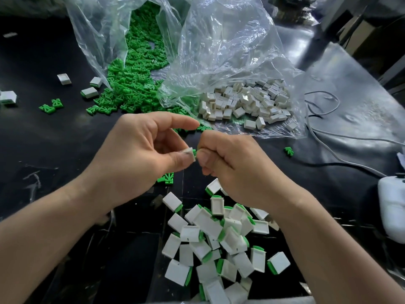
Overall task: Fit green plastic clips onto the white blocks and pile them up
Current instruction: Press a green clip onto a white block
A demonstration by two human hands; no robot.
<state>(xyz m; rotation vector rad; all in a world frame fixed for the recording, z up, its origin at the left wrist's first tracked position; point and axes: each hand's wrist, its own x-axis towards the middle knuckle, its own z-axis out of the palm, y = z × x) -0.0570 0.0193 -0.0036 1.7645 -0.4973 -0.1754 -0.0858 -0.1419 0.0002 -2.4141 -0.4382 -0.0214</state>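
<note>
Head camera. Meeting at mid-frame above the black table (54, 139): left hand (140, 154) and right hand (236, 170), thumb tips close together.

Pinched between the left thumb and curled fingers, a white block (190, 152), only one corner showing. Left index finger stretched out above it, holding nothing. Pinched between the right thumb and forefinger, a green clip (194, 151), just a sliver visible, touching the block's right edge. Impossible to tell the block's long axis under the fingers, or the clip's depth in it.

Judged as the pressing-in step. Next, probably a push left to right along the line between the thumbs. Both hands equally near, nothing between them.

Straight below, toward the body: a loose pile of finished blocks (219, 238), green showing at one end of each, nearest the right wrist. Likely drop spot, with no obstacle on the way down.

Beyond the hands, two open clear bags:
- On the left, a bag of green clips (135, 80) spilling onto the table.
- On the right, a bag of bare white blocks (245, 99).

Under the left hand, one loose clip (166, 178). Off to the right, a second loose clip (288, 151) near a grey cable (328, 137). Far left, a few stray finished blocks (88, 92). At the right edge, a white device (392, 207), too cut off to identify.
</note>
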